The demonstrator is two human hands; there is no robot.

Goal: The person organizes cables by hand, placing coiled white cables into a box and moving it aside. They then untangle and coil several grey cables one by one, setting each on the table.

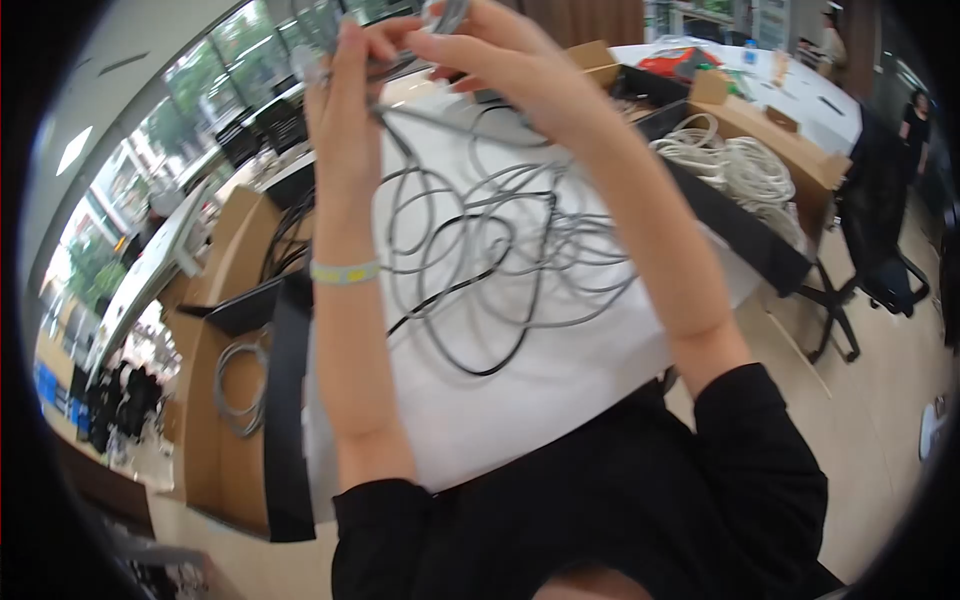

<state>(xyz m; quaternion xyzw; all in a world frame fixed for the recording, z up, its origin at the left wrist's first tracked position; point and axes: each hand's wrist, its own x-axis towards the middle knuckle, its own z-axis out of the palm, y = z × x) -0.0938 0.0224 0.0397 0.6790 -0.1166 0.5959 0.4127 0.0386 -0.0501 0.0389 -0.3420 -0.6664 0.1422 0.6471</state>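
Note:
Both hands are raised high at the top of the head view, above a white table. My left hand, with a light band on the wrist, is closed around grey cable, partly cut off by the frame edge. Close beside it, my right hand grips a loop of grey cable too. From near my left hand, strands run down to the table. There, a loose tangle of grey cable lies mixed with a black cable. The cable ends are hard to make out.
At the left stands an open cardboard box with a coil of grey cable; black cables lie in another box behind. An open box of white cable coils is at the right, near a black office chair.

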